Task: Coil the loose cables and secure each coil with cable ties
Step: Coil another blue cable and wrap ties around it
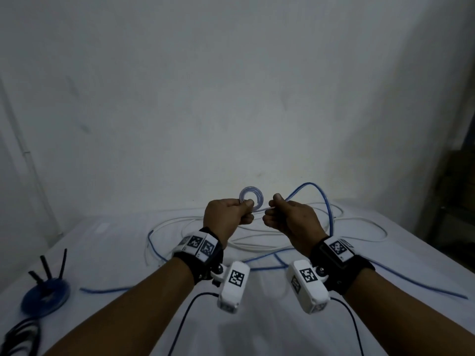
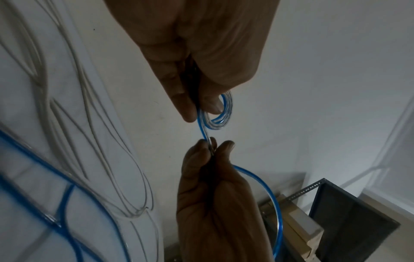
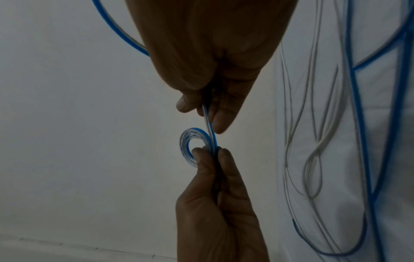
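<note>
I hold a blue-and-clear cable [image 1: 318, 191] above the white-covered table [image 1: 115, 253]. My left hand [image 1: 245, 205] pinches a small tight coil [image 1: 258, 192] of it between thumb and fingers; the coil [image 2: 218, 125] stands upright above the fingertips. Close to its right, my right hand [image 1: 272, 205] pinches the straight stretch leaving the coil [image 3: 186, 141]. Behind the right hand [image 3: 206, 115] the cable [image 3: 116, 30] arcs up, then drops to the table in loose loops. In the left wrist view the left hand [image 2: 201, 109] is at the top and the right hand [image 2: 212, 147] below.
A white cable [image 1: 257, 246] lies in loose loops on the table under my hands. Black cable ties [image 1: 46, 268] stick up from a blue disc [image 1: 45, 295] at the near left. A black cable [image 1: 20, 337] lies at the bottom left. A dark rack [image 2: 349, 212] stands to the right.
</note>
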